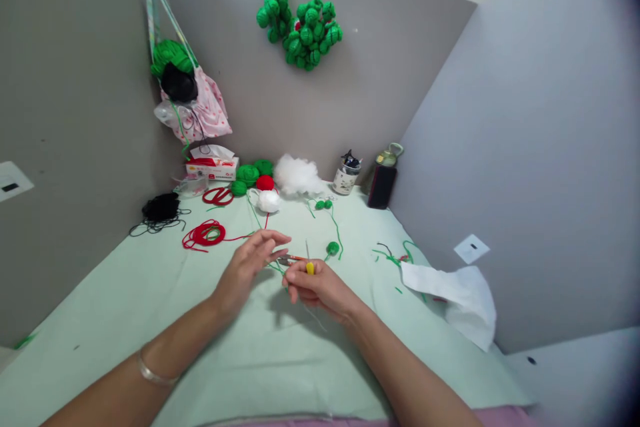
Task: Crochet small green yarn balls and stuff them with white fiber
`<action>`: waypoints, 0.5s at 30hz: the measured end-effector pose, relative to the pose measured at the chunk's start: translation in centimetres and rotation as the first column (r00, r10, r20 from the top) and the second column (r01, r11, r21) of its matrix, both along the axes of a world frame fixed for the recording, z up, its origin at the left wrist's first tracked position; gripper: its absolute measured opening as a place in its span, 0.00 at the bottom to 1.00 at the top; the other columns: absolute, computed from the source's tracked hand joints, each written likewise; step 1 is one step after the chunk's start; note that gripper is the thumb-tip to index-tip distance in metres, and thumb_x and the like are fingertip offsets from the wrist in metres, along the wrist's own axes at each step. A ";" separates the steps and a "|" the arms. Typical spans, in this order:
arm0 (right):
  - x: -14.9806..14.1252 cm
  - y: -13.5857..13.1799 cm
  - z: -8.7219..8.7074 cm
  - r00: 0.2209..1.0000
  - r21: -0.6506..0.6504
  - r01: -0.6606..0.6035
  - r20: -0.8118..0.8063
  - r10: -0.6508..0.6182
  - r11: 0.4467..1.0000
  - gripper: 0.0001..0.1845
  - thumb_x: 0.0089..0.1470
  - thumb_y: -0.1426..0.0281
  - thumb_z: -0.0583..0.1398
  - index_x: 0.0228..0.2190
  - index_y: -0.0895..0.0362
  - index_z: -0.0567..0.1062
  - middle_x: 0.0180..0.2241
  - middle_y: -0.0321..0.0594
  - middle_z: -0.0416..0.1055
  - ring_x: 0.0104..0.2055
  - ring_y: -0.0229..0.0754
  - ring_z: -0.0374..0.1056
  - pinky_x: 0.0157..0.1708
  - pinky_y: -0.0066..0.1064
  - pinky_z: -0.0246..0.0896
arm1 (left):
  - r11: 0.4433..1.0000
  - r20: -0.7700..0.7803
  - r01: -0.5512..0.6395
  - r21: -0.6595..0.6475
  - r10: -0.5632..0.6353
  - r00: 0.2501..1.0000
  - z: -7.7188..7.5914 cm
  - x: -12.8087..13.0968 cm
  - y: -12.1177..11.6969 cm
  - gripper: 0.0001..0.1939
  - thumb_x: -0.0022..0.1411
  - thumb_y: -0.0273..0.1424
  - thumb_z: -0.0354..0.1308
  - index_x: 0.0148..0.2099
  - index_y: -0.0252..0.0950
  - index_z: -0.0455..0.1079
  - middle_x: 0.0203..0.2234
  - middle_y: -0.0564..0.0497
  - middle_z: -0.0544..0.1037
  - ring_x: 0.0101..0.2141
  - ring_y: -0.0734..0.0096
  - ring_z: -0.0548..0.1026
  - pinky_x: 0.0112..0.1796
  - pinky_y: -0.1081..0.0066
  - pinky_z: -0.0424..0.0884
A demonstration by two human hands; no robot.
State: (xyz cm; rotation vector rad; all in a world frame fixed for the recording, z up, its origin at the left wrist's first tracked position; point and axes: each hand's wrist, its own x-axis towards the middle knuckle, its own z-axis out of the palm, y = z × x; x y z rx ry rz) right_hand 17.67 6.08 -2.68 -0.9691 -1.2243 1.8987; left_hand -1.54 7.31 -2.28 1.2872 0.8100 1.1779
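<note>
In the middle of the head view, my right hand (317,285) is closed round a crochet hook with a yellow handle (311,268), its thin metal shaft pointing up. My left hand (253,260) is just to the left, fingers stretched and a little apart, with nothing clearly held. Between the hands lies a small tool with dark metal and orange-red parts (287,259); its kind and what supports it are unclear. Thin green yarn (275,267) runs between the hands, partly hidden by fingers. A small green crocheted ball (333,249) lies beyond my right hand.
Behind are green yarn balls (247,175), a red ball (265,183), white stuffing (299,175), a pen cup (346,177) and a phone (383,187). Red yarn (205,233) and black yarn (161,207) lie left. White tissue (457,293) and green scraps lie right.
</note>
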 end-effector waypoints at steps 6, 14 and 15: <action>2.0 -0.6 1.4 0.994 0.034 -0.093 -0.049 0.095 0.995 0.20 0.48 0.55 0.72 0.27 0.59 0.76 0.16 0.32 0.71 0.14 0.26 0.40 0.15 0.24 0.34 | 0.982 -0.330 -0.174 0.069 0.187 0.925 0.5 -6.9 7.5 0.20 0.60 0.46 0.67 0.47 0.37 0.77 0.45 0.44 0.81 0.50 0.52 0.78 0.52 0.55 0.73; 1.5 -0.7 1.3 0.992 0.036 -0.116 -0.051 0.117 0.993 0.19 0.49 0.57 0.72 0.27 0.59 0.76 0.17 0.32 0.71 0.15 0.25 0.42 0.16 0.25 0.33 | 0.933 -0.650 -0.272 0.233 0.358 0.670 -1.0 -9.0 17.5 0.20 0.70 0.37 0.61 0.60 0.35 0.70 0.55 0.42 0.75 0.49 0.57 0.77 0.48 0.52 0.77; 1.6 -0.7 1.3 0.992 0.036 -0.110 -0.050 0.112 0.993 0.18 0.49 0.57 0.72 0.27 0.59 0.75 0.17 0.32 0.71 0.15 0.25 0.41 0.16 0.25 0.33 | 0.927 -0.668 -0.273 0.256 0.374 0.644 -1.2 -8.7 18.3 0.19 0.70 0.37 0.60 0.60 0.36 0.70 0.55 0.42 0.75 0.49 0.57 0.77 0.48 0.52 0.77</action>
